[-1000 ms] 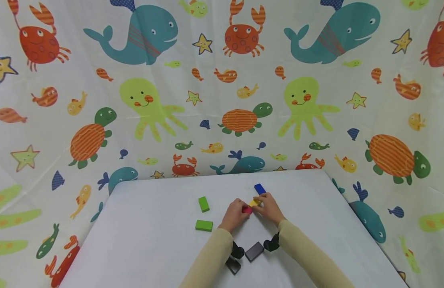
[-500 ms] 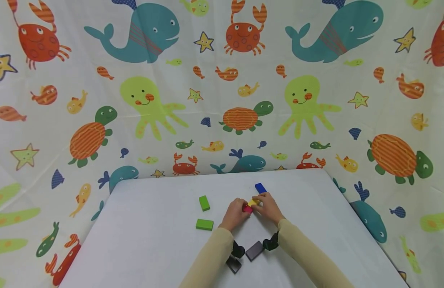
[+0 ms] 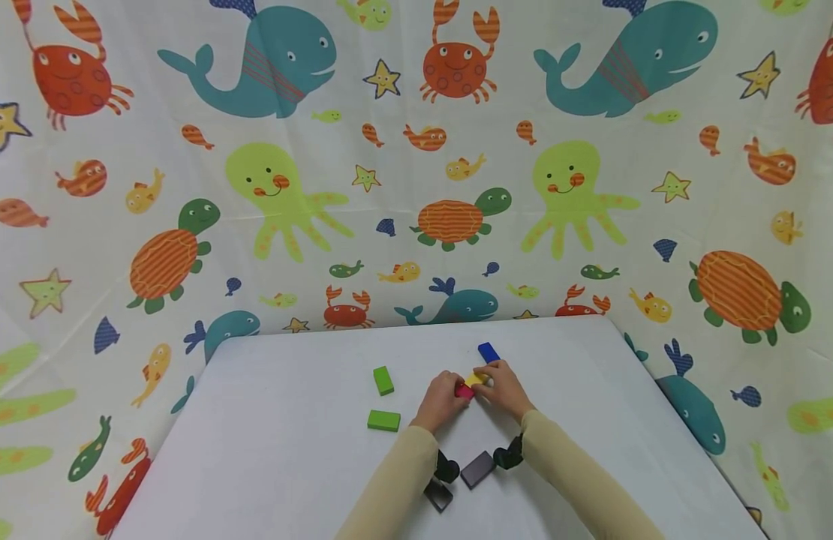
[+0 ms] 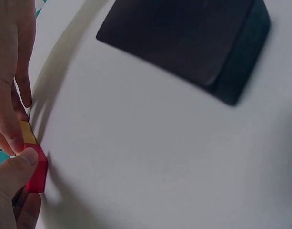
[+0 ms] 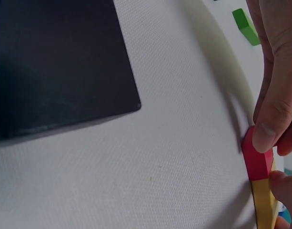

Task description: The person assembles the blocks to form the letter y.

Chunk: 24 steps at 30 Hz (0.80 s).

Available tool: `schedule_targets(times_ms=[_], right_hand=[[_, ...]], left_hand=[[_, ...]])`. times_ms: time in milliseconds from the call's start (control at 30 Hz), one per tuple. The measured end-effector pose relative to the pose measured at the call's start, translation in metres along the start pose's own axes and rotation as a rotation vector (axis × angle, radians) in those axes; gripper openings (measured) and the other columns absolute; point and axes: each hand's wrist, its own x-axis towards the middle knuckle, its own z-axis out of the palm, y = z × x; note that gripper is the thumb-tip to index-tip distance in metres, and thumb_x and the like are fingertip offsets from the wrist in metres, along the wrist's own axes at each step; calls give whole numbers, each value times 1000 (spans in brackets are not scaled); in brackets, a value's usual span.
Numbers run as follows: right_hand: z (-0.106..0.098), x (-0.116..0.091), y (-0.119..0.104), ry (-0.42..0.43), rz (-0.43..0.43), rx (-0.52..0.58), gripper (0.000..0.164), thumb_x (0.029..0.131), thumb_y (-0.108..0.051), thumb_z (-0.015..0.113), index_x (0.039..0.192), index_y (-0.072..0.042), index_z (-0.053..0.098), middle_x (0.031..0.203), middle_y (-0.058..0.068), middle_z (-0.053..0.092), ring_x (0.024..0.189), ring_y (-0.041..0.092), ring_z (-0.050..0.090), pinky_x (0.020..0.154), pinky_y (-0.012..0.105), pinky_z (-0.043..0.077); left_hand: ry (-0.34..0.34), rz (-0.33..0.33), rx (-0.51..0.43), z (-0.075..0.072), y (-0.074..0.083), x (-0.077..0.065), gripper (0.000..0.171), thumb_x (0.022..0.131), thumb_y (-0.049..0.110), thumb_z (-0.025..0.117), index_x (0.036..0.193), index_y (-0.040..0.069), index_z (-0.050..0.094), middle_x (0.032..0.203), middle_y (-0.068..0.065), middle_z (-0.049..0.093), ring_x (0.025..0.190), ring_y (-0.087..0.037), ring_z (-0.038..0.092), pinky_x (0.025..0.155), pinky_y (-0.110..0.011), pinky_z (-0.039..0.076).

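Observation:
Close together on the white table, my two hands work on a pair of small blocks. The left hand [image 3: 440, 403] pinches a red block [image 5: 256, 160], its thumb on the top. With its fingers and thumb, my right hand [image 3: 503, 390] grips a yellow block [image 5: 263, 202]. The end faces of the two blocks meet, so they form one line in both wrist views. Just beyond the right fingers lies a blue block [image 3: 488, 352], partly covered by that hand in the head view.
Left of the hands lie two green blocks, the farther green block [image 3: 383, 381] and the nearer green block [image 3: 384, 421]. Between the forearms are a dark grey block [image 3: 479, 470] and another dark block [image 3: 439, 496]. A sea-animal curtain [image 3: 389, 165] hangs behind the table [image 3: 275, 450].
The red and yellow blocks have come slightly closer together since a second ago. Both hands stay in nearly the same place, still holding them.

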Motion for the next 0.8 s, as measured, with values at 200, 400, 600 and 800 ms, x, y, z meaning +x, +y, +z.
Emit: schedule_targets(times_ms=[200,400,600,800], right_hand=[[0,0,0,-3,-7,0,33,86,-17,76,116,-5,71,116,16,55,111,32,53,100,49,44],[0,0,0,-7,0,3,33,86,-17,76,116,-5,71,116,16,55,111,32,54,100,49,45],[-1,0,1,-9,0,7,33,86,-17,76,116,-5,71,116,16,55,111,32,54,100,49,45],[-1,0,5,11,-36,-3,33,86,-18,76,116,-4,71,116,16,56,111,32,54,99,49,45]], left_hand=[[-10,-11,1,-1,0,1,32,82,14,80,109,1,67,95,-6,60,84,-14,53,80,-24,51],[-18,-22,6,-1,0,1,33,82,14,79,110,1,67,96,-6,60,85,-14,53,81,-25,51],[-13,-10,14,-1,1,0,34,82,14,80,110,0,66,97,-6,60,86,-15,54,83,-26,52],[-7,5,7,-3,3,-3,34,82,14,80,110,0,66,98,-8,59,86,-15,54,81,-27,51]])
